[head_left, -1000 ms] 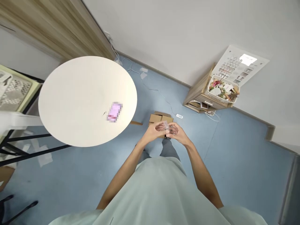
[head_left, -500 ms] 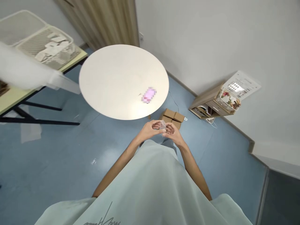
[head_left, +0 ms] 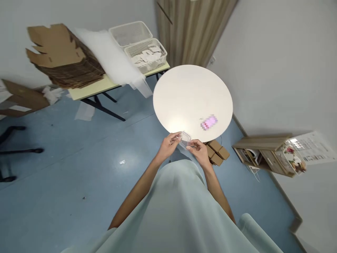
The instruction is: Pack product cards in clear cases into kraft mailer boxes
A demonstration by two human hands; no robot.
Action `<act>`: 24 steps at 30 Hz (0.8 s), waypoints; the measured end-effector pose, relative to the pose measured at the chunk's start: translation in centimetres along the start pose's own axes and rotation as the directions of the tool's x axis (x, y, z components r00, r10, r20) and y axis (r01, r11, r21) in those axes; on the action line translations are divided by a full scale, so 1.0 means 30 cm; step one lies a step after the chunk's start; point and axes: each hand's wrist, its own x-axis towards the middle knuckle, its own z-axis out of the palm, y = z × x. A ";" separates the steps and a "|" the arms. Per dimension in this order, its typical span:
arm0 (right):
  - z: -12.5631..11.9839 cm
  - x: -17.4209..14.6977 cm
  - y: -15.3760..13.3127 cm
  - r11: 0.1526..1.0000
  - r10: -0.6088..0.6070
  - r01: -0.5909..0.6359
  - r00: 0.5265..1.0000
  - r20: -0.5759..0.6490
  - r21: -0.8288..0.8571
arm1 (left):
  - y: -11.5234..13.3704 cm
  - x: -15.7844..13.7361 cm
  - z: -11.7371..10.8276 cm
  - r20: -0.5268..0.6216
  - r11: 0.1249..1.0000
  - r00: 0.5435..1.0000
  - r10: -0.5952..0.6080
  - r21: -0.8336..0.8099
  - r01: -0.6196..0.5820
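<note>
The wearer's pale green shirt fills six o'clock, with both forearms reaching forward from beside it. Ahead of it, a small clear plastic case is held between the two hands, seen against the near rim of a round white table. The left hand, at nine o'clock of the case, pinches its edge between thumb and fingers. The right hand, at three to four o'clock, pinches the opposite side, thumb nearest the wearer.

Taking the case as the dial's centre, a blurred-out purple object lies on the tabletop at two o'clock. Brown cartons sit on the floor between three and four. Farther off, a wooden cabinet stands at three. Toward ten, a yellowish table carries stacked flattened cardboard; its white basket of pale pieces is at eleven.
</note>
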 end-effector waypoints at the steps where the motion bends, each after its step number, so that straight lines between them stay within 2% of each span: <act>1: 0.040 0.044 -0.006 1.000 0.008 -0.008 1.000 0.015 0.008 | 0.004 0.023 -0.048 -0.027 1.000 1.000 -0.005 0.006 0.006; 5: 0.214 0.245 -0.035 0.994 0.055 -0.062 0.995 0.085 0.093 | 0.044 0.134 -0.248 -0.131 0.998 0.991 -0.031 0.055 0.038; 9: 0.387 0.472 -0.100 0.988 0.062 -0.081 0.988 0.143 0.133 | 0.117 0.267 -0.443 -0.234 0.992 0.971 -0.049 0.098 0.074; 14: 0.562 0.728 -0.214 0.989 0.051 -0.077 0.979 0.198 0.124 | 0.205 0.430 -0.652 -0.349 0.993 0.933 -0.092 0.040 0.113; 19: 0.704 0.932 -0.288 0.989 0.074 -0.093 0.983 0.168 0.110 | 0.228 0.600 -0.815 -0.373 0.992 0.919 -0.129 -0.036 0.125; 24: 0.875 1.154 -0.339 0.992 0.083 -0.091 0.992 0.095 0.085 | 0.222 0.838 -0.999 -0.344 0.992 0.931 -0.123 -0.051 0.112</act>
